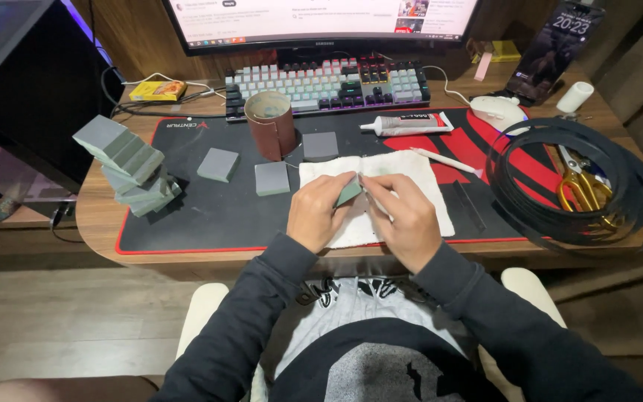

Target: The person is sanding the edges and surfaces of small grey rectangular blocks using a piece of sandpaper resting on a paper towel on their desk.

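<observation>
Wooden desk (pixel 98 212) carries a white cloth (pixel 418 182); over it the left hand (pixel 318 212) pinches a small grey-green block (pixel 349 192), tilted on edge, while the right hand (pixel 407 216) grips perhaps a thin tool, touching it.

A keyboard (pixel 327 83) sits at the back of the surface (pixel 98 216); a roll of brown sandpaper (pixel 270 124) stands upright on the black desk mat (pixel 187 216); a glue tube (pixel 405 123) lies near a white mouse (pixel 498 113); yellow-handled scissors (pixel 583 184) rest inside coiled black strip (pixel 634 193); grey foam blocks (pixel 129 165) are stacked at left.
</observation>
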